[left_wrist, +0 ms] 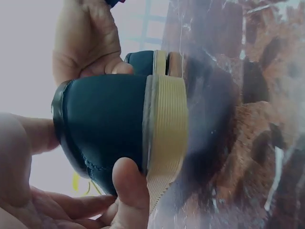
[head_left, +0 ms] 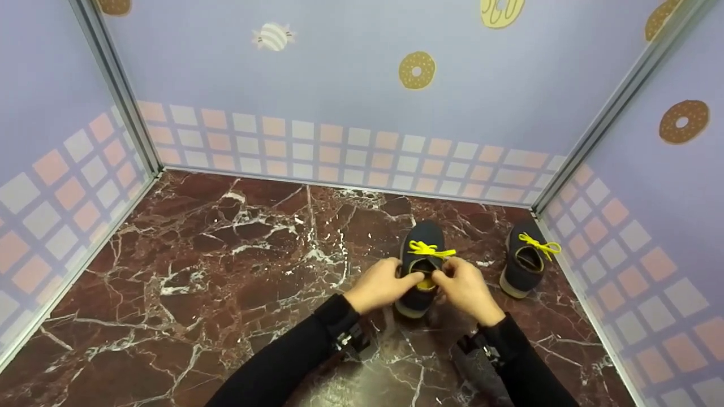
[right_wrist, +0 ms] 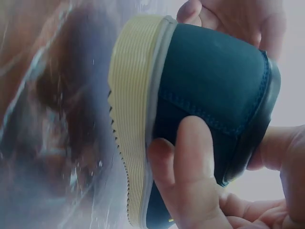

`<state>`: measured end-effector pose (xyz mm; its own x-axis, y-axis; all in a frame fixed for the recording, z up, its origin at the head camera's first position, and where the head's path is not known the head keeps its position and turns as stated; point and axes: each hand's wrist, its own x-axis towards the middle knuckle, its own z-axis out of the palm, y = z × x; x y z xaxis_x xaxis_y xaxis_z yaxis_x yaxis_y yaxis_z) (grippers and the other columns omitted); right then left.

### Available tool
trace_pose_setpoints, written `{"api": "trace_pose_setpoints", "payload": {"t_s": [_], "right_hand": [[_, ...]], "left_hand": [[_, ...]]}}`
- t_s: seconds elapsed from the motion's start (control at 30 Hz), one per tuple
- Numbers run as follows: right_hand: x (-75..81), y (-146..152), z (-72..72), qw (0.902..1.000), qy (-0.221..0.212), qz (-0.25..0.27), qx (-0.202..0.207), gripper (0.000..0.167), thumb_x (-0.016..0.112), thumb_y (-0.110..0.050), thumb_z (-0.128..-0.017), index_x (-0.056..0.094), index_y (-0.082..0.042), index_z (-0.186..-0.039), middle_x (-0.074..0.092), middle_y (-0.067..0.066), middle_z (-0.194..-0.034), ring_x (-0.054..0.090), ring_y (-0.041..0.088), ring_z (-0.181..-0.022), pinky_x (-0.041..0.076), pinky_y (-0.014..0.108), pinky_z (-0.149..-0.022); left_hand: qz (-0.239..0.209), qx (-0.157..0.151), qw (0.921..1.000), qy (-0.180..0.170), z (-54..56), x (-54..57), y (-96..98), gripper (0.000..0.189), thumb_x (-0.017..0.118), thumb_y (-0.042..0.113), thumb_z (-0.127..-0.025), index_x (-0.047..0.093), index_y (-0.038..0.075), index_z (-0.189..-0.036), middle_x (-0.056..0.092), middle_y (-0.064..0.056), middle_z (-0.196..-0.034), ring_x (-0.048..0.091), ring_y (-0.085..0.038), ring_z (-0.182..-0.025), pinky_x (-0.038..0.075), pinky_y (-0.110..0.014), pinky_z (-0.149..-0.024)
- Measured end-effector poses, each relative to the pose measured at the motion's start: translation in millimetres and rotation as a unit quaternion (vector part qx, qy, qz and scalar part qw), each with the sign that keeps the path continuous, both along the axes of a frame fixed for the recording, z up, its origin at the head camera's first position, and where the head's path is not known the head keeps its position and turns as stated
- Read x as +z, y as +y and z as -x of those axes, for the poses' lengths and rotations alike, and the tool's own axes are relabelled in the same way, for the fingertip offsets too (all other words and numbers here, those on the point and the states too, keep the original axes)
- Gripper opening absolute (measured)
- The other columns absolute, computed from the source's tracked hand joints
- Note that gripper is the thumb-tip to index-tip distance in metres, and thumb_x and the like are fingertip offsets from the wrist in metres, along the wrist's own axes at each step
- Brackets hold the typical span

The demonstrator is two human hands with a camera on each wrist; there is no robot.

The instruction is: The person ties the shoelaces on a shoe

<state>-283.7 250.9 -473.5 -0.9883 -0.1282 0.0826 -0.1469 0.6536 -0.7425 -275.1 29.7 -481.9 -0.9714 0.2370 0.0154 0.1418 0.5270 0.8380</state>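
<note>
A dark shoe (head_left: 425, 230) with a bow of yellow laces (head_left: 423, 247) and a pale ridged sole (left_wrist: 169, 119) is between both hands, toe pointing away from me. My left hand (head_left: 382, 285) grips its left side, thumb inside the opening and fingers along the outer wall. On the opposite side, my right hand (head_left: 464, 285) pinches the collar in the same manner, thumb in the opening. In the right wrist view two fingers (right_wrist: 193, 152) press against the side of the shoe. Whether the sole touches the floor I cannot tell.
A matching shoe (head_left: 520, 277), its yellow laces also tied, stands to the right near the right wall (head_left: 633, 249). The floor (head_left: 226, 294) is dark red marble pattern. Lilac panels with pink and white squares (head_left: 331, 152) enclose the back and both sides.
</note>
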Motion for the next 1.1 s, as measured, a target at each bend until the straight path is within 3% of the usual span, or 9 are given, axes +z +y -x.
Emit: {"api": "trace_pose_setpoints", "payload": {"t_s": [0.23,0.37,0.57,0.9,1.1], "right_hand": [[6.2,18.5,12.4,0.9993,-0.019,0.004,-0.031,0.013,0.065,-0.013,-0.103,0.066,-0.001,-0.098,0.072,0.011,-0.078,0.070,0.020,-0.060,0.059,0.031,-0.055],[10.1,31.2,20.9,0.9989,-0.002,-0.031,-0.036,0.016,0.066,-0.016,-0.102,0.068,-0.001,-0.096,0.073,0.010,-0.076,0.070,0.019,-0.062,0.056,0.029,-0.059],[13.3,47.1,34.2,0.9985,-0.008,-0.033,-0.043,0.019,0.064,-0.017,-0.104,0.069,-0.001,-0.096,0.073,0.009,-0.077,0.070,0.020,-0.066,0.055,0.027,-0.060],[14.1,68.0,45.6,0.9979,-0.004,-0.039,-0.052,0.024,0.061,-0.019,-0.108,0.070,0.002,-0.101,0.073,0.013,-0.084,0.070,0.024,-0.072,0.056,0.031,-0.064],[10.0,79.9,52.4,0.9974,-0.004,-0.033,-0.063,0.023,0.061,-0.017,-0.106,0.070,0.000,-0.092,0.070,0.009,-0.077,0.066,0.020,-0.066,0.055,0.030,-0.060]], "left_hand": [[-0.010,-0.030,0.9989,0.035,8.0,2.2,15.1,0.066,0.076,0.060,-0.100,0.072,0.003,-0.134,0.077,-0.013,-0.126,0.074,-0.026,-0.110,0.061,-0.045,-0.098],[-0.007,-0.045,0.9980,0.045,11.5,2.6,23.8,0.074,0.079,0.062,-0.097,0.069,0.005,-0.142,0.076,-0.011,-0.134,0.073,-0.026,-0.117,0.060,-0.043,-0.102],[-0.022,-0.067,0.9953,0.066,18.2,3.9,35.2,0.078,0.085,0.055,-0.094,0.064,0.002,-0.147,0.074,-0.014,-0.136,0.073,-0.027,-0.119,0.059,-0.038,-0.101],[-0.049,-0.098,0.9931,0.042,32.4,1.4,52.8,0.085,0.084,0.051,-0.096,0.056,-0.001,-0.156,0.069,-0.019,-0.144,0.070,-0.027,-0.125,0.056,-0.033,-0.104],[-0.059,-0.110,0.9916,0.032,43.1,-4.8,65.6,0.084,0.083,0.050,-0.097,0.054,-0.001,-0.158,0.067,-0.018,-0.149,0.068,-0.024,-0.128,0.054,-0.031,-0.107]]}}
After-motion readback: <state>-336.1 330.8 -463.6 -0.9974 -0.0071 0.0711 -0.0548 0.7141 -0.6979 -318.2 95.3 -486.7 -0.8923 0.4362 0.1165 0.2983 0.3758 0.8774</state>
